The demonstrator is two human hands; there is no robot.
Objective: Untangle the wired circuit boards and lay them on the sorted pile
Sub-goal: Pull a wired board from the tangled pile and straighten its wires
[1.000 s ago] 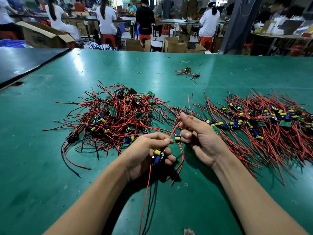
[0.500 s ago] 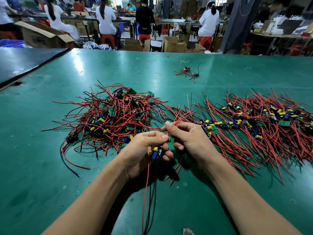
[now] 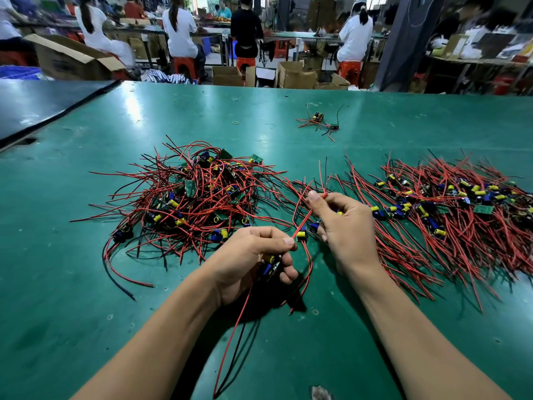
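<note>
The left hand [image 3: 248,258] has its fingers [image 3: 288,273] curled tight round one small board [image 3: 269,264], whose wires hang down toward the person. The right hand [image 3: 346,226] pinches a red wire [image 3: 306,217] between thumb and finger, and a second board [image 3: 301,235] dangles by it between the two hands. If the hands pull apart too fast, the wires could knot harder or snap off a board. A loose wire end could also hook the messy heap [image 3: 190,197] on the left and drag it along. The sorted pile [image 3: 450,215] lies just to the right, so the way there is short. Green table [image 3: 311,350] shows between the arms, and the far edge [image 3: 288,88] is well away
</note>
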